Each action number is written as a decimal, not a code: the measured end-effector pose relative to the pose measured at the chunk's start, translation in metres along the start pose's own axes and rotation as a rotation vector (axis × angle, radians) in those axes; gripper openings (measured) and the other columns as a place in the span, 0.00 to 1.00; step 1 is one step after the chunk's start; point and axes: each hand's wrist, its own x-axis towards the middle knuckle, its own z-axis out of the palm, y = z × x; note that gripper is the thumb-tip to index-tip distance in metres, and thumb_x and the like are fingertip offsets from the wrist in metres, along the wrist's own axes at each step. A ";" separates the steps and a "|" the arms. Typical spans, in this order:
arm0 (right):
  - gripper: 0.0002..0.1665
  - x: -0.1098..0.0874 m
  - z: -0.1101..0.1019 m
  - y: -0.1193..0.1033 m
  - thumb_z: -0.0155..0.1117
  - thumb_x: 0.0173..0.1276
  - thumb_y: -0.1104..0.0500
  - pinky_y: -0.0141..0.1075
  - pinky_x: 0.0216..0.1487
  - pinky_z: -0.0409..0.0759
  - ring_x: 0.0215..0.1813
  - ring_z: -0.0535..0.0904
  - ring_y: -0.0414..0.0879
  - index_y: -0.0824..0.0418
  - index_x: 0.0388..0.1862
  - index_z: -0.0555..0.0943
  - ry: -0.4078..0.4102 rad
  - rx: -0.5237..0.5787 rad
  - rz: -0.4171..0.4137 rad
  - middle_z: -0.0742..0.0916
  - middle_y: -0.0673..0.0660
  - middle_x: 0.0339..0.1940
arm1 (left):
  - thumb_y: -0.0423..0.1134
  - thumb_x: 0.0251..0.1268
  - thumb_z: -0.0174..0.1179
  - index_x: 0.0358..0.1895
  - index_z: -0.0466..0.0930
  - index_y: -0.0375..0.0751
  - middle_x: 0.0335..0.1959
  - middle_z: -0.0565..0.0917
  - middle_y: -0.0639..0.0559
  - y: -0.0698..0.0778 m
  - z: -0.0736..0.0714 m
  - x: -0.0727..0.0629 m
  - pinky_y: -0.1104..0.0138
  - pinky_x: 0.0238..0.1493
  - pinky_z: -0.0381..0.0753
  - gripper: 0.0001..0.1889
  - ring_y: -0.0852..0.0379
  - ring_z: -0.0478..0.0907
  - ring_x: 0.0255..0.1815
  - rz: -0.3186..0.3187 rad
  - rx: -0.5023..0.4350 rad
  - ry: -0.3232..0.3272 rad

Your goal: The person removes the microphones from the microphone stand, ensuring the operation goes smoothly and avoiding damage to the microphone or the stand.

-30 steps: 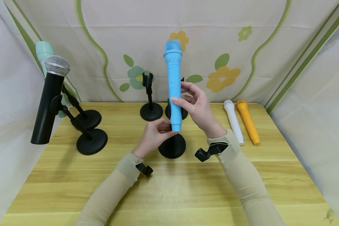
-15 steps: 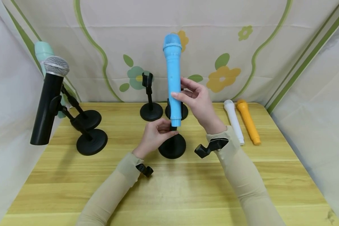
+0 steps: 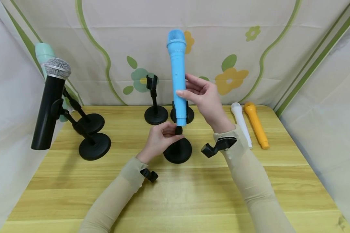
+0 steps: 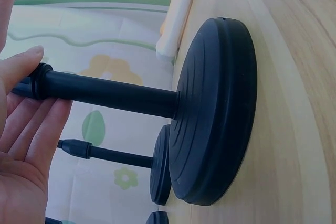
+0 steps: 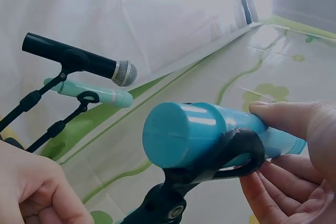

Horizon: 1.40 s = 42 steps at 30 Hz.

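A light blue microphone [image 3: 178, 76] stands nearly upright above the middle of the table. My right hand [image 3: 208, 100] holds its body, thumb on the near side and fingers behind. In the right wrist view, a black clip [image 5: 244, 148] curves round the microphone [image 5: 176, 135] near its butt end. The clip belongs to a black microphone stand [image 3: 178, 152] with a round base on the table. My left hand [image 3: 160, 140] grips this stand's pole, and the left wrist view shows thumb and fingers at the collar [image 4: 41, 81]. In the head view the microphone largely hides the clip.
Behind are two black stands, one with a bare clip [image 3: 152, 84], the other [image 3: 190, 115] partly hidden. At left, stands hold a black microphone [image 3: 49, 110] and a mint one [image 3: 44, 51]. White [image 3: 241, 124] and orange [image 3: 256, 126] microphones lie at right on the wooden table [image 3: 192, 200].
The blue microphone and my right hand have moved upward in the head view, and more of the stand's pole shows below the butt end. My left hand keeps its place on the stand.
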 end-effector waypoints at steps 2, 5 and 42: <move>0.33 0.002 0.000 -0.002 0.75 0.63 0.67 0.43 0.59 0.81 0.55 0.85 0.54 0.61 0.68 0.80 0.005 0.008 0.004 0.87 0.63 0.54 | 0.29 0.56 0.76 0.43 0.85 0.37 0.39 0.89 0.50 0.000 0.000 0.000 0.62 0.41 0.88 0.13 0.55 0.88 0.38 -0.001 0.008 0.001; 0.32 0.006 0.000 -0.005 0.76 0.63 0.66 0.43 0.58 0.82 0.55 0.85 0.54 0.61 0.67 0.80 0.024 0.011 0.000 0.87 0.62 0.54 | 0.29 0.56 0.77 0.43 0.85 0.37 0.39 0.89 0.50 0.001 -0.001 0.000 0.63 0.41 0.88 0.13 0.56 0.88 0.37 -0.009 0.016 0.001; 0.30 0.006 -0.068 0.009 0.79 0.57 0.71 0.39 0.54 0.84 0.54 0.85 0.53 0.65 0.61 0.84 0.356 0.182 -0.016 0.86 0.65 0.55 | 0.31 0.57 0.77 0.45 0.86 0.39 0.41 0.89 0.51 0.002 0.000 -0.002 0.63 0.42 0.88 0.14 0.56 0.88 0.38 -0.069 0.015 -0.012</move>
